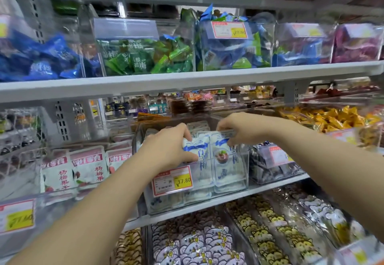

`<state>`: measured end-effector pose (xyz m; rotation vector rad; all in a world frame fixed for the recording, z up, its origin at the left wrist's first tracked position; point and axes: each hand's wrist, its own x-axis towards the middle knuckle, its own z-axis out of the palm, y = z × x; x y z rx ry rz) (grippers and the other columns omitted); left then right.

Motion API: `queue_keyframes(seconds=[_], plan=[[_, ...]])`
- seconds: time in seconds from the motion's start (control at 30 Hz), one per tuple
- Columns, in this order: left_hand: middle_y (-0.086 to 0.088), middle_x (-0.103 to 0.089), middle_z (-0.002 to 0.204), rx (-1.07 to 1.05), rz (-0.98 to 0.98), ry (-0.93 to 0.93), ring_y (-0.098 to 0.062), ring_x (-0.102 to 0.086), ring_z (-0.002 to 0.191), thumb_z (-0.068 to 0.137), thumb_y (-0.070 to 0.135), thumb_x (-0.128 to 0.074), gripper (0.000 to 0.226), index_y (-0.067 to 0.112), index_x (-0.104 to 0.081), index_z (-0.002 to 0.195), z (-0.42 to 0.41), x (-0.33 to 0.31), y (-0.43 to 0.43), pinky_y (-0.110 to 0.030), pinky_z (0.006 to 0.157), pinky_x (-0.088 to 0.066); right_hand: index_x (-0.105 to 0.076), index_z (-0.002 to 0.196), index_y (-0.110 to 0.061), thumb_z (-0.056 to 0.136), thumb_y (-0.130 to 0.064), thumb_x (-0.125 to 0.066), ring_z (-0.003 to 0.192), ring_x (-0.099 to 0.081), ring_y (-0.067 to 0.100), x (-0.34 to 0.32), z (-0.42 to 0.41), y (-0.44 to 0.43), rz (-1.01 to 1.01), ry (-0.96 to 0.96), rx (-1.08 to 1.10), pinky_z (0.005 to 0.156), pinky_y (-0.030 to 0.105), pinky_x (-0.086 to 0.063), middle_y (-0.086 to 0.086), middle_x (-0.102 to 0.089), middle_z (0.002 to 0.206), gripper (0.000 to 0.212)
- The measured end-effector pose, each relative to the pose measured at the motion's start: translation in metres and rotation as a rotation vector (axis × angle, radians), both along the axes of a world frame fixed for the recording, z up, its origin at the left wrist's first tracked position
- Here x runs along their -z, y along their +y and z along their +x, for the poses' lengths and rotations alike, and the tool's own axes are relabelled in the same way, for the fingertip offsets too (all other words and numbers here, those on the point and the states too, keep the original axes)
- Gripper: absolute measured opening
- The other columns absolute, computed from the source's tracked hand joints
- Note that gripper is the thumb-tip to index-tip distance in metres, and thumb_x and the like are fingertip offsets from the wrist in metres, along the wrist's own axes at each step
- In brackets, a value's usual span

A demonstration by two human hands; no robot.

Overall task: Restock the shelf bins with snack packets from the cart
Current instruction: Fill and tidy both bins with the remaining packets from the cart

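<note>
i see my left hand (168,148) fingers grasping a white-blue packet (202,148) at 12 o'clock; right hand (239,129) fingers pinch the neighbouring packet (222,156) at 1 o'clock, both in the clear bin (247,160).

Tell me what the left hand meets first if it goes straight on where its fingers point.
The left hand grips a white-and-blue packet; pushed rightward, it would likely push into the neighbouring packet that the right hand holds in the clear bin. Depth is unclear.
</note>
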<state>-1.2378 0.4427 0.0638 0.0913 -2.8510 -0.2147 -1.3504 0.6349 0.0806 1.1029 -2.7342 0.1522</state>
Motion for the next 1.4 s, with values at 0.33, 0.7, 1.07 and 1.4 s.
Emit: queue_keyframes(seconds=[0.33, 0.7, 1.07, 1.4], plan=[[0.006, -0.058, 0.132, -0.039, -0.24, -0.154, -0.023, -0.051, 0.124, 0.087, 0.044, -0.074, 0.023, 0.037, -0.057, 0.101, -0.017, -0.011, 0.011, -0.046, 0.105, -0.039, -0.064, 0.119, -0.018, 0.092, -0.01, -0.064, 0.114, -0.058, 0.028, 0.019, 0.01, -0.012, 0.181, 0.172, 0.073, 0.101, 0.045, -0.042, 0.004, -0.065, 0.126, 0.028], [0.012, -0.065, 0.123, 0.092, -0.096, -0.203, -0.012, -0.059, 0.11, 0.092, 0.046, -0.067, 0.024, 0.029, -0.072, 0.108, -0.015, -0.017, -0.003, -0.042, 0.102, -0.046, -0.052, 0.134, -0.026, 0.103, -0.036, -0.049, 0.13, -0.049, 0.025, 0.042, 0.011, -0.003, 0.101, 0.247, 0.112, 0.119, 0.055, -0.019, 0.001, -0.056, 0.134, 0.033], [0.008, -0.06, 0.117, 0.082, 0.011, -0.058, -0.016, -0.056, 0.112, 0.092, 0.052, -0.064, 0.034, 0.027, -0.065, 0.114, -0.009, 0.006, -0.008, -0.031, 0.094, -0.046, -0.048, 0.13, -0.033, 0.101, -0.046, -0.045, 0.125, -0.043, 0.02, 0.054, 0.012, 0.006, -0.094, 0.208, 0.046, 0.12, 0.05, -0.016, -0.006, -0.056, 0.125, 0.032], [0.022, -0.049, 0.082, 0.138, 0.024, 0.272, 0.004, -0.044, 0.075, 0.097, 0.05, -0.054, 0.013, 0.037, -0.05, 0.096, 0.003, 0.038, -0.006, -0.037, 0.123, -0.012, -0.061, 0.105, -0.023, 0.099, -0.034, -0.041, 0.099, -0.045, 0.017, 0.105, -0.003, 0.007, -0.562, 0.408, -0.153, 0.103, 0.054, -0.036, -0.009, -0.055, 0.098, 0.023]])
